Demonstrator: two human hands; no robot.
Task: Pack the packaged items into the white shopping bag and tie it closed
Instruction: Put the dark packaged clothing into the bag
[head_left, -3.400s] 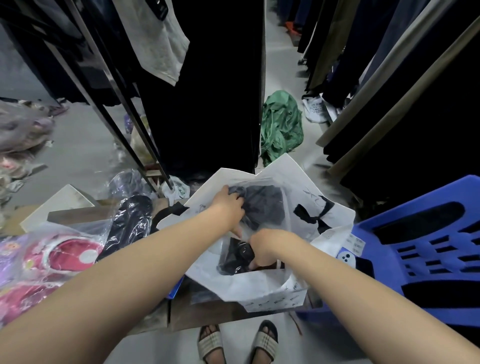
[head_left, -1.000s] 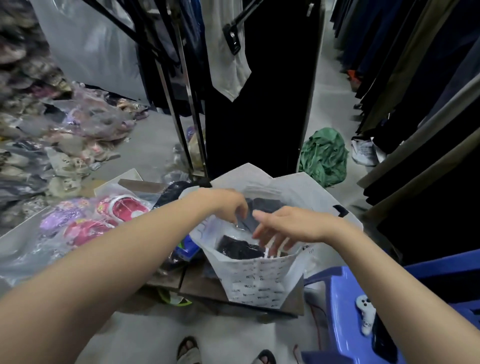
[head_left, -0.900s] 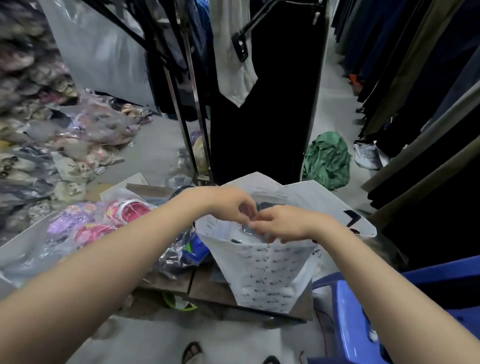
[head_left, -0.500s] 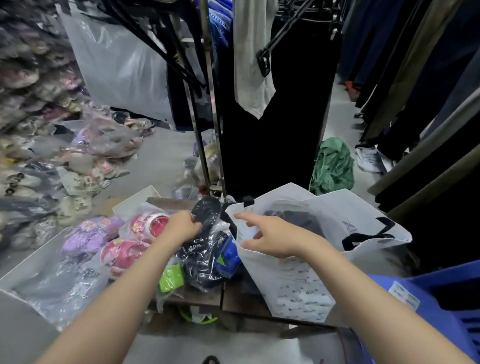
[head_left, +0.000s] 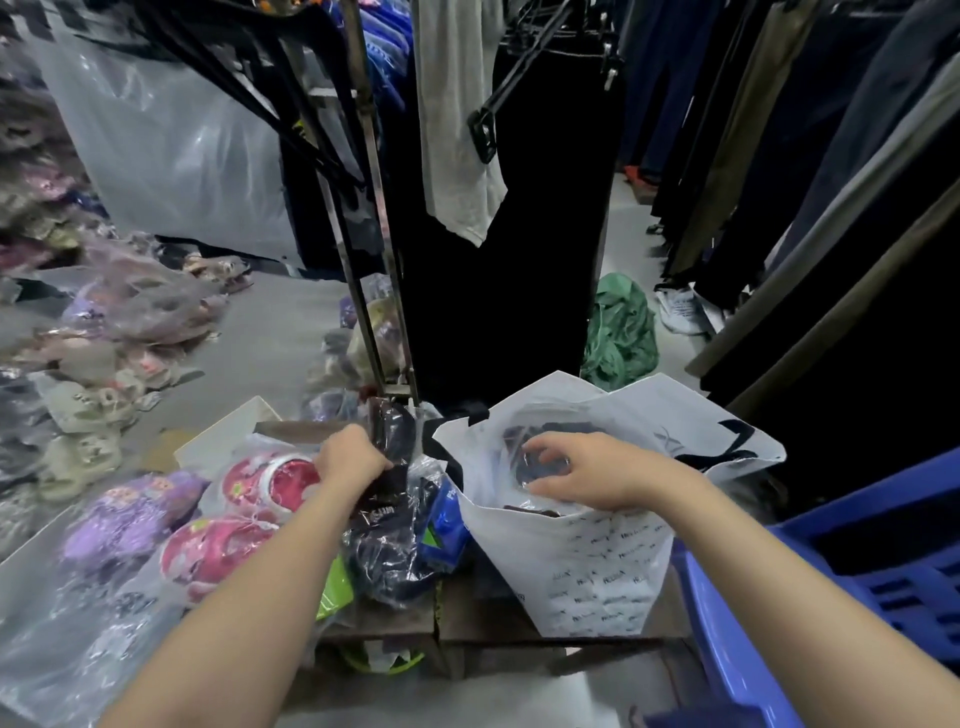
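Note:
The white shopping bag (head_left: 597, 566) stands upright on a low wooden table (head_left: 483, 631), its mouth wide. Dark clothing in clear plastic (head_left: 545, 452) lies inside it. My right hand (head_left: 582, 475) hovers over the bag's mouth with fingers spread, touching the packet's plastic. My left hand (head_left: 353, 462) is closed on the upper part of a dark packaged item (head_left: 389, 525) that lies just left of the bag. A blue packet (head_left: 441, 525) sits between that item and the bag.
Pink packaged shoes (head_left: 234, 525) and purple ones (head_left: 130, 519) lie at left in plastic. A clothes rack (head_left: 374, 260) with black garments stands behind the table. A blue plastic chair (head_left: 831, 587) is at right, a green bundle (head_left: 618, 332) on the floor beyond.
My left hand left the bag's mouth, reached left and took hold of the dark packaged item. My right hand stayed at the bag, now spread over the opening.

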